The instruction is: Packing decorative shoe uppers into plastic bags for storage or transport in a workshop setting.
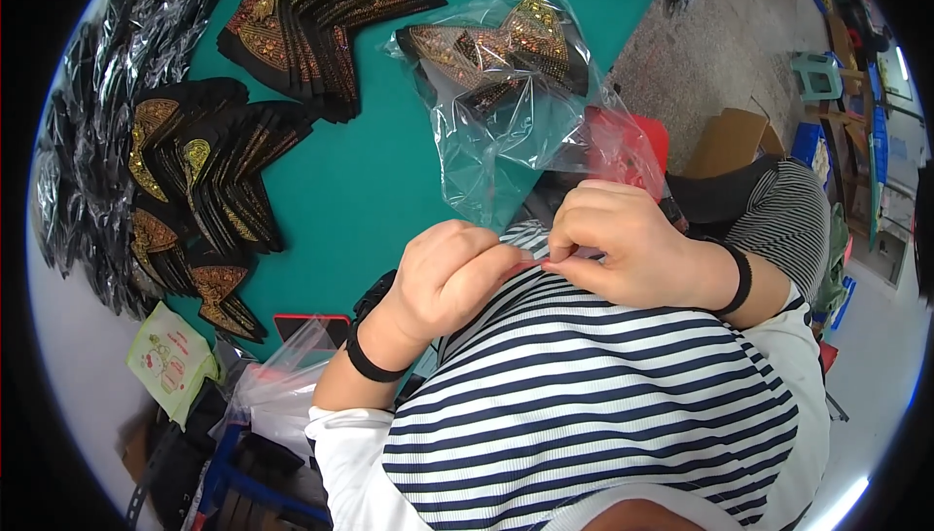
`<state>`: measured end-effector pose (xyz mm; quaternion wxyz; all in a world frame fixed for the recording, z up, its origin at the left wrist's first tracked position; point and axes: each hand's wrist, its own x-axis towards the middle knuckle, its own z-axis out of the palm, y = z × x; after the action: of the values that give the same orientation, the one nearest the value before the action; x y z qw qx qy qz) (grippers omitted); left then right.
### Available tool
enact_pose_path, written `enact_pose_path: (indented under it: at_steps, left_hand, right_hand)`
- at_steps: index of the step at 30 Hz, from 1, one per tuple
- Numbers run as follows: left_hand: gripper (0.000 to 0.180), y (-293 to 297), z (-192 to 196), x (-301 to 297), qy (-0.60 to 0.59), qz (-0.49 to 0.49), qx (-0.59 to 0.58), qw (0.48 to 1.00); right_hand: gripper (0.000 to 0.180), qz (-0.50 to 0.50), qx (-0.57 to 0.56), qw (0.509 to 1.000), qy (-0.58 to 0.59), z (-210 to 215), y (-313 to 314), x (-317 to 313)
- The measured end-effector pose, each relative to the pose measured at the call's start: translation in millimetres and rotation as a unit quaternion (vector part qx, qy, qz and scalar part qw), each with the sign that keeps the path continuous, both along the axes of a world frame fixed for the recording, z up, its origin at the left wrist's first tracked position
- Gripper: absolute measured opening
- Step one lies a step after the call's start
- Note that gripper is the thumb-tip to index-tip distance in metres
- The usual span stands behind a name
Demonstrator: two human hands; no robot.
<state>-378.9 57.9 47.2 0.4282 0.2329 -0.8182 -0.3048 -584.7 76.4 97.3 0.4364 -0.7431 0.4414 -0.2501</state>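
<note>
Centre frame: left hand [449, 273] and right hand [623, 244], both pinched shut on the edge of a clear plastic bag [506, 103] holding a black-and-gold embroidered patch [506, 49]. Film looks light, limp, slippery; best gripped along the edge. Green table [370, 181] beneath.

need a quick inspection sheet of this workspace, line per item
surface: teal table top, bare in the middle
job's things: clear plastic bag holding a black and gold embroidered patch, its open end pinched by both hands
clutter: fanned stacks of embroidered patches and at the left, bagged patches along the table's edge, a pale green packet
grippers: left hand and right hand both with fingers closed on the bag's edge, a black band on each wrist
cables: nothing seen
surroundings: cardboard box, green stool, grey floor
</note>
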Motion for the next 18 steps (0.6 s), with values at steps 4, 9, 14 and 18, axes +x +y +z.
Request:
enact_pose_path:
  at_steps: [4, 9, 14, 18]
  left_hand:
    - [0.028, 2, -1, 2, 0.003, 0.021, 0.013, 1.000]
    - [0.027, 1, -2, 6, 0.020, 0.003, 0.020, 1.000]
    - [0.021, 2, -6, 6, 0.056, -0.031, -0.001, 0.998]
    - [0.025, 6, -10, 9, 0.051, -0.037, 0.015, 0.998]
  right_hand:
    - [0.013, 0.012, -0.025, 1.000, 0.007, 6, 1, -6]
    - [0.014, 0.002, 0.007, 1.000, -0.009, 12, -1, -6]
    - [0.017, -0.009, -0.032, 0.999, -0.024, 8, -5, 10]
    - [0.016, 0.012, -0.008, 1.000, -0.003, 0, -6, 13]
